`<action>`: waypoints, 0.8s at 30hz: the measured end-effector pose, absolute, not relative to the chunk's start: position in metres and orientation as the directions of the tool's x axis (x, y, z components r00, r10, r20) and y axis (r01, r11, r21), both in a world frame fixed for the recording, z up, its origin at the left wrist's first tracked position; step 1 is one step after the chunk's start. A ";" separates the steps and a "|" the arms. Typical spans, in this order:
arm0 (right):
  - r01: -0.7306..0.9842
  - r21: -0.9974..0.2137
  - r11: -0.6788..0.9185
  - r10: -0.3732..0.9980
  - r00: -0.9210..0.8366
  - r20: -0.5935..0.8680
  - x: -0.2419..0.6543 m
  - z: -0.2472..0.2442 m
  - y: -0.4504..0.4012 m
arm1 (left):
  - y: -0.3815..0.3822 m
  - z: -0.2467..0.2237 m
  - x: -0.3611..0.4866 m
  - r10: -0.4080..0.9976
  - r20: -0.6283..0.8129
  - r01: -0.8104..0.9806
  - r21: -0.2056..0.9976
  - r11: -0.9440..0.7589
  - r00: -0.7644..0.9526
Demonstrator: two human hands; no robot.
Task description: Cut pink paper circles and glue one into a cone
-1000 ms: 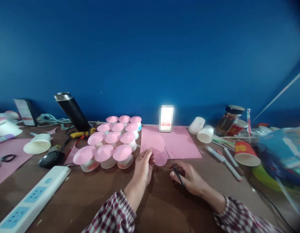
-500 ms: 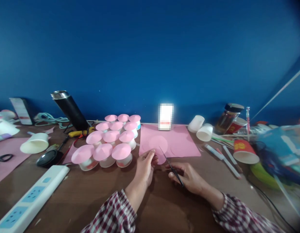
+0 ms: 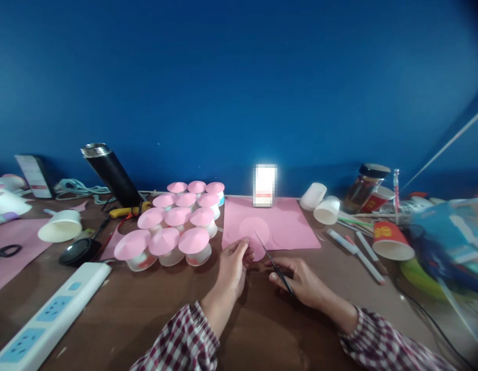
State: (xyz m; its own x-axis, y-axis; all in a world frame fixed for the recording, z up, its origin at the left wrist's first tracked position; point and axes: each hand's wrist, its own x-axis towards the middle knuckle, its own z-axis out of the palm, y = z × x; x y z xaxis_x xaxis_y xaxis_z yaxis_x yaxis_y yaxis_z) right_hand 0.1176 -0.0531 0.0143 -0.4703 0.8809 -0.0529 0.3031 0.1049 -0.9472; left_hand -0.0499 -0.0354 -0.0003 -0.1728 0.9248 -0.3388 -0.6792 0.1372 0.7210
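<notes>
My left hand (image 3: 234,263) pinches the near edge of a pink paper circle (image 3: 254,226) between thumb and fingers. In my right hand (image 3: 300,281) is a pair of scissors (image 3: 276,269), its blades pointing up and left over the circle. Whether the blades touch the paper I cannot tell. Beneath and behind lies a larger pink paper sheet (image 3: 289,219) with a curved cut or line in it. Left of my left hand stand several paper cups topped with shallow pink paper cones (image 3: 194,240), in rows.
A lit phone (image 3: 264,188) leans at the wall. On the right are white paper cups (image 3: 327,210), markers (image 3: 368,264), a red cup (image 3: 392,242) and a jar (image 3: 366,188). Leftward are a power strip (image 3: 53,314), a black flask (image 3: 113,175) and a white cup (image 3: 61,226).
The pink circle and my left hand have shifted slightly right. My right hand and the scissors are almost still. The white cup at far left has moved a little right.
</notes>
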 end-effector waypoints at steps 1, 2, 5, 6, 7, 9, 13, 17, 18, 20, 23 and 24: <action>0.304 -0.947 0.102 0.882 -0.469 -0.055 0.118 0.014 -0.053 | -0.036 0.000 -0.050 0.925 -0.339 -0.679 0.721 0.138 -0.172; 0.305 -0.947 0.100 0.882 -0.468 -0.058 0.118 0.014 -0.053 | -0.036 0.000 -0.050 0.925 -0.340 -0.679 0.721 0.139 -0.172; 0.312 -0.944 0.108 0.884 -0.465 -0.053 0.118 0.015 -0.053 | -0.035 0.001 -0.049 0.926 -0.337 -0.681 0.719 0.137 -0.169; 0.315 -0.942 0.116 0.884 -0.466 -0.047 0.118 0.015 -0.053 | -0.035 0.001 -0.049 0.927 -0.336 -0.682 0.718 0.137 -0.168; 0.316 -0.941 0.122 0.883 -0.467 -0.042 0.118 0.015 -0.053 | -0.035 0.001 -0.049 0.927 -0.337 -0.683 0.717 0.138 -0.166; 0.313 -0.942 0.123 0.884 -0.466 -0.040 0.118 0.015 -0.053 | -0.035 0.001 -0.049 0.926 -0.340 -0.684 0.716 0.141 -0.165; 0.318 -0.944 0.092 0.880 -0.470 -0.072 0.118 0.013 -0.052 | -0.035 0.001 -0.049 0.920 -0.356 -0.684 0.713 0.155 -0.163; 0.330 -0.938 0.104 0.882 -0.466 -0.066 0.118 0.013 -0.052 | -0.035 0.002 -0.049 0.921 -0.354 -0.678 0.718 0.156 -0.163; 0.330 -0.938 0.105 0.883 -0.465 -0.065 0.118 0.013 -0.052 | -0.035 0.002 -0.049 0.921 -0.353 -0.679 0.718 0.154 -0.164; 0.328 -0.940 0.099 0.883 -0.464 -0.069 0.118 0.014 -0.052 | -0.035 0.003 -0.049 0.919 -0.358 -0.683 0.713 0.156 -0.164; 0.330 -0.940 0.085 0.888 -0.453 -0.079 0.118 0.014 -0.053 | -0.036 0.004 -0.049 0.913 -0.374 -0.691 0.704 0.165 -0.163; 0.329 -0.941 0.079 0.890 -0.449 -0.083 0.117 0.014 -0.053 | -0.035 0.005 -0.049 0.911 -0.378 -0.692 0.702 0.166 -0.165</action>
State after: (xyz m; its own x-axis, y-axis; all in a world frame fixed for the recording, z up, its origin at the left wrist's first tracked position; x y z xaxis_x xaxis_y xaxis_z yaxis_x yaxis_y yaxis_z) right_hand 0.1173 -0.0526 0.0143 -0.4491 0.8897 -0.0827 0.3290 0.0785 -0.9411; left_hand -0.0494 -0.0355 0.0047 -0.1650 0.9110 -0.3779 -0.6922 0.1660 0.7024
